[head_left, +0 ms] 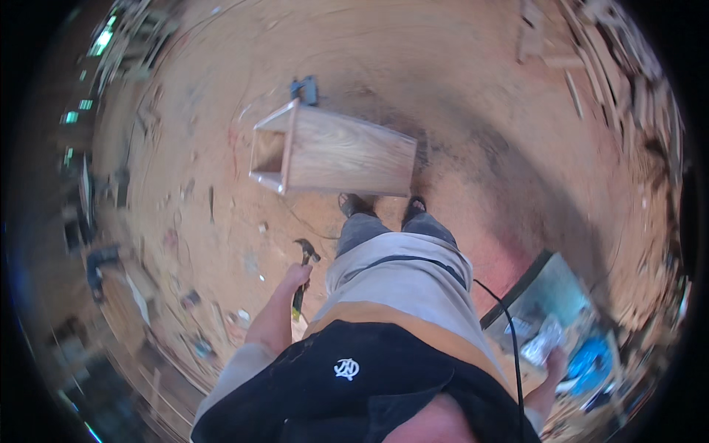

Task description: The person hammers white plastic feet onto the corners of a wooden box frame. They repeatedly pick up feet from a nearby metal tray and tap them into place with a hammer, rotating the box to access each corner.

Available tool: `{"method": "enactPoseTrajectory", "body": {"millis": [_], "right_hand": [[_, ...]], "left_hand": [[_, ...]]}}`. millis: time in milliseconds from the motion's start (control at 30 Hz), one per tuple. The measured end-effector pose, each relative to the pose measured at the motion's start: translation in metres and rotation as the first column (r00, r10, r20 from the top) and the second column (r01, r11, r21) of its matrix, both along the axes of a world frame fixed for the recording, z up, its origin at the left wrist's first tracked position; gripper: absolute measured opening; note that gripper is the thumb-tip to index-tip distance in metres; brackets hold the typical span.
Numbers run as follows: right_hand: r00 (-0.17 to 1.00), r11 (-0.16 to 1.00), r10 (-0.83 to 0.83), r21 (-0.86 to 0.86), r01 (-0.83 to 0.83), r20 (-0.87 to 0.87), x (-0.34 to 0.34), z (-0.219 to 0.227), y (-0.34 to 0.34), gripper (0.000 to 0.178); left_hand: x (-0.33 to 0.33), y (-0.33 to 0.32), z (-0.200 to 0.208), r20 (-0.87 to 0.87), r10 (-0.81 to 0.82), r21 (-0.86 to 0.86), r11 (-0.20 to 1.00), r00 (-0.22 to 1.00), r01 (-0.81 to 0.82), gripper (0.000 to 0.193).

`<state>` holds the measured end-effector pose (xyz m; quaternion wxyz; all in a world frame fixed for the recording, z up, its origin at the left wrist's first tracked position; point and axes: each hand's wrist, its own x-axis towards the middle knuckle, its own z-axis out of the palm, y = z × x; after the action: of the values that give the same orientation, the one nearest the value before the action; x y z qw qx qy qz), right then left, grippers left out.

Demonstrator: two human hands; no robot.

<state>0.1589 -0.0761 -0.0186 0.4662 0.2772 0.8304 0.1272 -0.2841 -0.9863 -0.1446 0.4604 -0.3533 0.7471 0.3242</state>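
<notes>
My left hand (298, 275) is closed around the handle of a claw hammer (305, 251), whose metal head points up past the fist and whose yellow-marked handle end shows below. Out to my right, my right hand (556, 363) is beside a crumpled clear plastic bag (543, 339); its fingers are blurred, and I cannot tell whether it grips the bag. In front of my feet lies a long wooden box (353, 150) with light wood-grain panels. The box's left end is open, showing a dark inside.
Behind the box stands a blue tool (305, 90). On the right, a greenish panel (550, 288) sits near a bundle of blue material (591, 363). A black cable (512, 325) passes my right side. Planks (602, 66) pile up at far right. Scraps litter the dirt floor at left.
</notes>
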Motion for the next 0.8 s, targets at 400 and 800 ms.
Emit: {"method": "enactPoseTrajectory", "body": {"millis": [400,800], "right_hand": [[0.837,0.841,-0.489,0.124,0.527,-0.246,-0.025,-0.043,-0.001,0.023],[0.743,0.748,-0.351,0.308,0.589,-0.569,-0.082,0.009,-0.028,0.018]], "left_hand": [[0.007,0.043,-0.001,0.017,0.104,-0.093,0.990,0.994,-0.102,0.045],[-0.001,0.043,-0.019,0.005,0.078,-0.062,0.995,0.997,-0.078,0.041]]}}
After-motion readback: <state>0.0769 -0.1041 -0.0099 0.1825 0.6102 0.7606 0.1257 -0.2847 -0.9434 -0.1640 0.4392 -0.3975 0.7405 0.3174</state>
